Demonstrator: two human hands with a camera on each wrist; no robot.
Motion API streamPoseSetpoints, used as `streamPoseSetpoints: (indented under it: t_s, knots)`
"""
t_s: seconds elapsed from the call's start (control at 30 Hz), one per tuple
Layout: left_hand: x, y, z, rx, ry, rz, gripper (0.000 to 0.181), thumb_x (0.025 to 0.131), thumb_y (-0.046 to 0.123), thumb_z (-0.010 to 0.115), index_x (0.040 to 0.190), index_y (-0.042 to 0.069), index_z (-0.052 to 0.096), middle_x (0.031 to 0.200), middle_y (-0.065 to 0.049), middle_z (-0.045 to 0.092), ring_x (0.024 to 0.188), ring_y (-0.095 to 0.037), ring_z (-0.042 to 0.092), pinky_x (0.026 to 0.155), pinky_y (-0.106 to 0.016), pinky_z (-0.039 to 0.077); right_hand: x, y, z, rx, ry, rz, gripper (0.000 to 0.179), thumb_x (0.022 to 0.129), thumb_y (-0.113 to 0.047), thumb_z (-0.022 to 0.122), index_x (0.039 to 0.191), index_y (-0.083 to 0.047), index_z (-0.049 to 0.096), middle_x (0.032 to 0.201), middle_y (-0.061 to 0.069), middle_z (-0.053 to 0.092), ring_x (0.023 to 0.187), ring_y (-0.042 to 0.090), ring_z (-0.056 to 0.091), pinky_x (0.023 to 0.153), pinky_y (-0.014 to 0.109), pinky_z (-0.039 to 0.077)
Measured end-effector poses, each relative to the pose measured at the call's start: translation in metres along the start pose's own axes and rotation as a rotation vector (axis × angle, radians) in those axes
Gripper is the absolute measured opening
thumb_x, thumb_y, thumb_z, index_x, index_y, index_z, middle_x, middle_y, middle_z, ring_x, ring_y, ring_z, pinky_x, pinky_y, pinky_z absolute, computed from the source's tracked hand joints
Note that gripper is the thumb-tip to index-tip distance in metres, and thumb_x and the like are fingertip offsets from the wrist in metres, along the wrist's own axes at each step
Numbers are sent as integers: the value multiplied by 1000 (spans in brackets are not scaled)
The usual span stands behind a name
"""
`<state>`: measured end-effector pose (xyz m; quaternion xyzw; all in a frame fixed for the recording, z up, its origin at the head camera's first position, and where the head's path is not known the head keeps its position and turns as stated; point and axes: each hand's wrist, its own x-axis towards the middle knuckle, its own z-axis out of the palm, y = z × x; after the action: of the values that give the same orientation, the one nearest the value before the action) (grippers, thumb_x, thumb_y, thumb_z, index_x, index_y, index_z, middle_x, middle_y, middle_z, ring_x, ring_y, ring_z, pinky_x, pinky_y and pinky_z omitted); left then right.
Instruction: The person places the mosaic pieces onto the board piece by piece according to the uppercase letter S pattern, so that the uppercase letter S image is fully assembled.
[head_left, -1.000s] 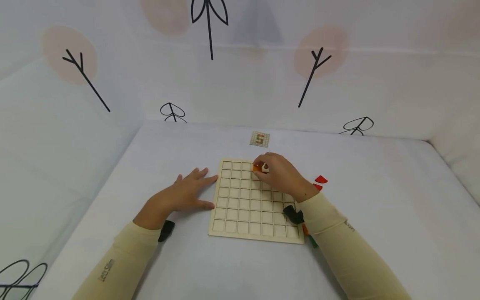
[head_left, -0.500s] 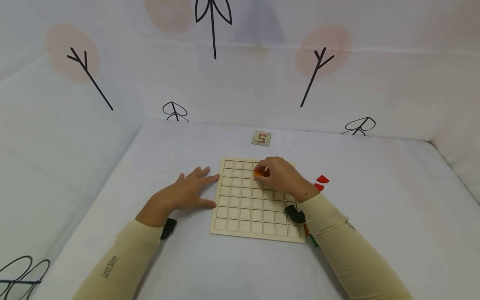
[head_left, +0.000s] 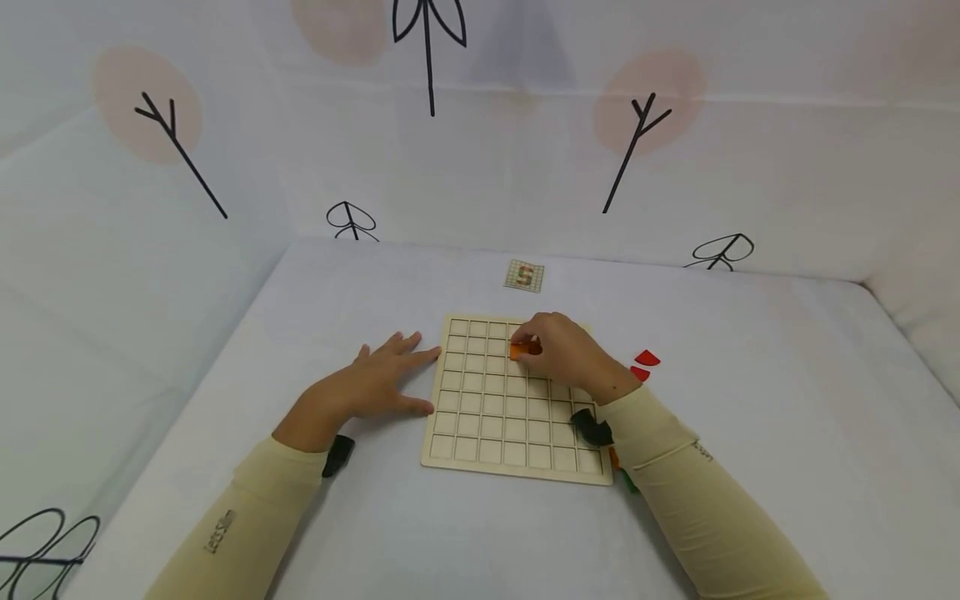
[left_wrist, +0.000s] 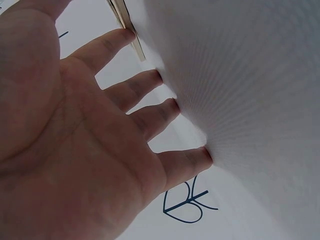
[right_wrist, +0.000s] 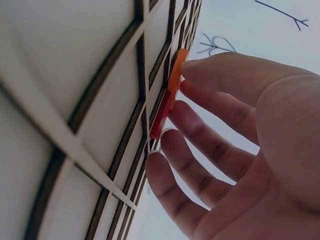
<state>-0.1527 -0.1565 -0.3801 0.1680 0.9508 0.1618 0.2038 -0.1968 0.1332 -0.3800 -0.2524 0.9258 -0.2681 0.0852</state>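
A pale wooden board point(head_left: 468, 404) with a grid of square recesses lies on the table. My right hand point(head_left: 566, 354) is over its far part and pinches a small flat orange tile point(head_left: 517, 351) between thumb and fingers, down at the board's surface. In the right wrist view the orange tile point(right_wrist: 177, 75) stands along the grid, with a red tile point(right_wrist: 161, 116) right beside it near the fingertips. My left hand point(head_left: 367, 387) lies spread on the white cloth, with the thumb and a finger touching the board's left edge. In the left wrist view its fingertips press down, holding nothing.
A small pattern card point(head_left: 524, 276) with an S on a grid lies beyond the board. Red quarter-round pieces point(head_left: 647, 358) sit to its right. An orange piece point(head_left: 614, 457) and a green piece point(head_left: 627, 481) show partly under my right forearm.
My right hand has brought the orange tile slightly nearer me, from the far row of the board to about the second row. My left hand stays at the board's edge.
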Motion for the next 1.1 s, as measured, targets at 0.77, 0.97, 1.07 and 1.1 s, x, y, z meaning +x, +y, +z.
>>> streamPoseSetpoints:
  t_s: [0.77, 0.97, 1.07, 1.1]
  knots:
    - [2, 1, 1, 14, 1, -22, 89, 83, 49, 78, 157, 30, 33, 169, -7, 15, 157, -34, 5, 121, -68, 7, 3, 3, 3, -60, 10, -18, 24, 91, -12, 73, 114, -7, 76, 100, 7, 65, 85, 17, 58, 74, 31, 53]
    - [1, 2, -2, 8, -1, -20, 89, 83, 49, 78, 157, 29, 33, 169, -8, 15, 157, -34, 4, 121, -67, 6, 3, 1, 1, -70, 7, -3, 24, 92, -14, 72, 115, -8, 75, 102, 7, 65, 87, 18, 59, 76, 33, 54]
    - [0, 2, -2, 4, -1, -21, 89, 83, 49, 78, 157, 30, 33, 169, -7, 15, 157, -34, 5, 121, -67, 7, 4, 0, 1, -68, -2, 13, 24, 92, -14, 72, 115, -9, 75, 103, 7, 65, 89, 19, 61, 78, 35, 54]
    - [0, 2, -2, 4, -1, -21, 89, 83, 48, 78, 157, 29, 34, 169, -8, 16, 157, -34, 5, 121, -67, 7, 4, 0, 1, -67, -4, 16, 24, 92, -15, 73, 115, -9, 75, 103, 7, 65, 90, 20, 61, 79, 36, 55]
